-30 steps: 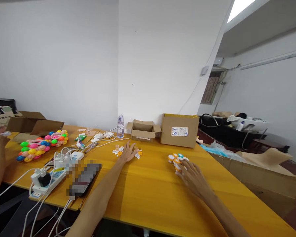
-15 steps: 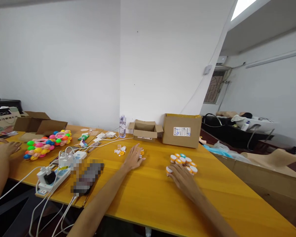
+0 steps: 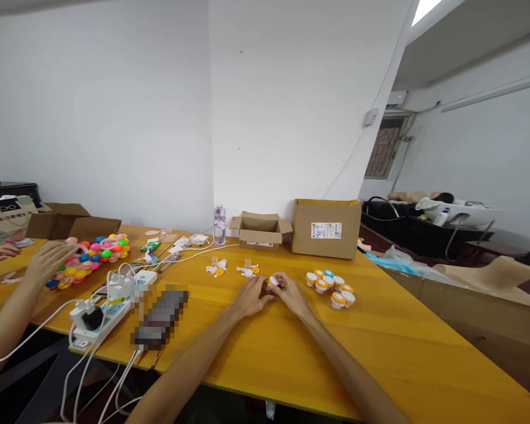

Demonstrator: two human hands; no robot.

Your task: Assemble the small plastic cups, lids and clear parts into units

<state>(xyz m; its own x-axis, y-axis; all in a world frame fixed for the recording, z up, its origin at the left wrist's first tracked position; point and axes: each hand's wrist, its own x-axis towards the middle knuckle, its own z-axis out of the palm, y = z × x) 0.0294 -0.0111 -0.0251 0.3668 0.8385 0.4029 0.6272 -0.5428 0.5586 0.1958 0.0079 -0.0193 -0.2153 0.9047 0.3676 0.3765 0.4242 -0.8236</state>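
Note:
Both hands meet over the table around one small jar (image 3: 272, 282) with a white-topped, orange-rimmed lid. My right hand (image 3: 289, 292) has its fingers closed on the jar from the right. From the left, my left hand (image 3: 251, 295) curls round its other side. To the right stands a group of similar small jars (image 3: 327, 282), most with orange-rimmed lids and one with a teal rim. Just beyond my left hand lies a small pile of parts (image 3: 248, 271), with a clear cup, an orange ring and white pieces. A similar pile (image 3: 216, 269) lies further left.
An open cardboard box (image 3: 260, 229), a closed carton (image 3: 325, 229) and a water bottle (image 3: 219, 225) stand along the wall. At left are a power strip (image 3: 115, 309) with cables, a blurred phone (image 3: 162, 318), colourful balls (image 3: 90, 259) and another person's hands (image 3: 53, 259).
My right hand has moved left from the jar group with a jar. My left hand has come back toward me and right to meet it. The other person's hand has risen over the balls.

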